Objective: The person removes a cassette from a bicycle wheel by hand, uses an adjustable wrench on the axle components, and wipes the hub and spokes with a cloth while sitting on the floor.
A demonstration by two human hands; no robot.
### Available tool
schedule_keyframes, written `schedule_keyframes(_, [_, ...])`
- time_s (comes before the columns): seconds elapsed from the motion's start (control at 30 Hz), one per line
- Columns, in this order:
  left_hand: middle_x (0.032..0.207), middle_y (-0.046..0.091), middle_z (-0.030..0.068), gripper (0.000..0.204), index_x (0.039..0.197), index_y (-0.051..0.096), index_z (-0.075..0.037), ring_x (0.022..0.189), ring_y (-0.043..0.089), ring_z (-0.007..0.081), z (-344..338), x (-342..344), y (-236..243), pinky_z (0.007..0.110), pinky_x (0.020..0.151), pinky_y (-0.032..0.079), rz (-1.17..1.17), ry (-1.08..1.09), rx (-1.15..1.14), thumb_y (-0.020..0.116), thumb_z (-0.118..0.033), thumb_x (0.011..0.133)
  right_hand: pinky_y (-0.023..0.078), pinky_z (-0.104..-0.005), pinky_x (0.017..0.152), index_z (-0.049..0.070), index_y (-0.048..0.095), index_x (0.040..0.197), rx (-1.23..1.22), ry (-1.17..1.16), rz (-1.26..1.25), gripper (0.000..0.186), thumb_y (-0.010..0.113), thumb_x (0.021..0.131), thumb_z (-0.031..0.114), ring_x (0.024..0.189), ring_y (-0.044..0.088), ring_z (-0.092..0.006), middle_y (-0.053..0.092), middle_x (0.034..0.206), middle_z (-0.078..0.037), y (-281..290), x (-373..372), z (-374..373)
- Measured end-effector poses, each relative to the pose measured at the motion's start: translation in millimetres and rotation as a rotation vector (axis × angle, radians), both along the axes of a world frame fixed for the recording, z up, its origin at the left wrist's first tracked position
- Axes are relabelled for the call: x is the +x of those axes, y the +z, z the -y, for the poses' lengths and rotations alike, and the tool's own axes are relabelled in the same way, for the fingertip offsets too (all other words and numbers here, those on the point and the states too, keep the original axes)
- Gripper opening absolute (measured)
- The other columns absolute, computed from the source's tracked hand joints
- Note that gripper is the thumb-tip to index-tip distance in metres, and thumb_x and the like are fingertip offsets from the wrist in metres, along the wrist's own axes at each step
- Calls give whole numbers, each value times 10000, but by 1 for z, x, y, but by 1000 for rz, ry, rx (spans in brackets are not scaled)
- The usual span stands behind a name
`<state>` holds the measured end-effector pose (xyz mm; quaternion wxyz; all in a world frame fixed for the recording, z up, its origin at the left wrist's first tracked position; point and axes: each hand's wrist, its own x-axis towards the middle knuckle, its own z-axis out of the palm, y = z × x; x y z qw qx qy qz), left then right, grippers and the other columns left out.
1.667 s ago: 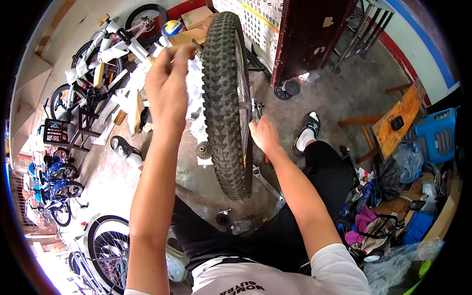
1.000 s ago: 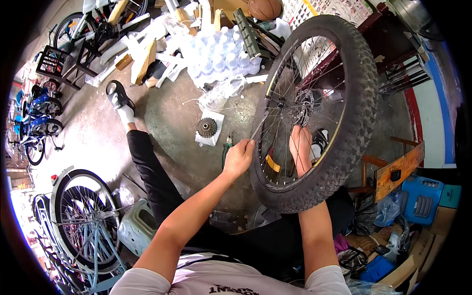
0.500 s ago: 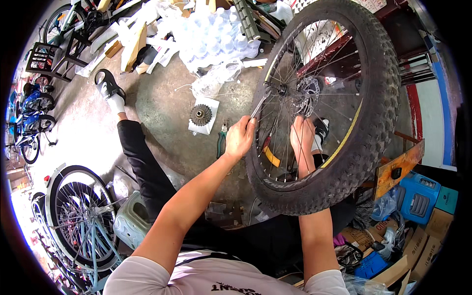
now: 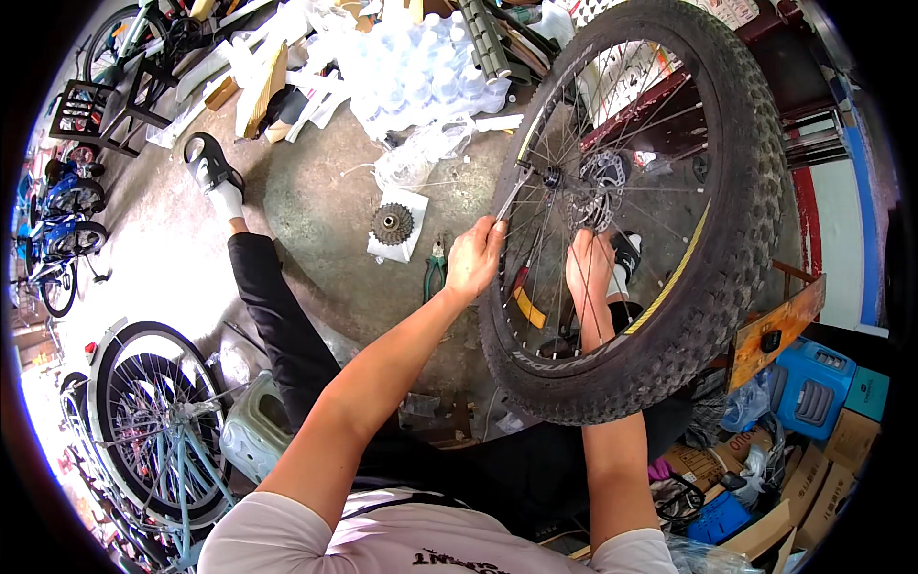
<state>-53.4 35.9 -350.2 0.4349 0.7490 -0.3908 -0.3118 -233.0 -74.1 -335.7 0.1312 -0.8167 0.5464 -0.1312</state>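
Observation:
A large bicycle wheel with a knobby tyre [image 4: 722, 287] stands tilted over my lap. My left hand [image 4: 473, 256] grips a silver wrench [image 4: 512, 196] that reaches the axle at the hub [image 4: 552, 178]. Behind the spokes, my right hand [image 4: 590, 266] is closed just below the brake rotor [image 4: 601, 187]; what its fingers hold is hidden. On the floor left of the wheel, a cassette sprocket [image 4: 392, 223] lies on white paper, and green-handled pliers [image 4: 434, 273] lie beside it.
Water bottle packs [image 4: 426, 81] and packing scraps pile up ahead. Bicycles [image 4: 163, 421] and a chair [image 4: 100, 115] stand left, near a grey-green stool [image 4: 256, 435]. A wooden board [image 4: 775, 330], blue case [image 4: 808, 383] and cardboard boxes crowd the right.
The wheel has swung from edge-on to showing its side. My left hand has come down from beside the tyre's top onto the wrench. Little has moved in the last half second.

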Motion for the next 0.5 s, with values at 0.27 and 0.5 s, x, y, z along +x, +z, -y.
schedule_keyframes(0.27, [892,646,266,355,1026,580,-48,894,592,498,5,-2,-2,560,741,439,-23,8,-20,447,-376,1032,497,-505,667,-13,545,867,-69,13,108,105,598,828,68,752,615,-429,594,803,-253,-25,-10,4])
schedule_keyframes(0.5, [922,648,271,348,1035,596,-44,927,593,494,8,0,2,550,773,449,-62,26,10,455,-363,1026,488,-516,707,-6,566,916,-23,-53,128,161,630,805,93,785,616,-425,609,817,-226,-24,-4,4])
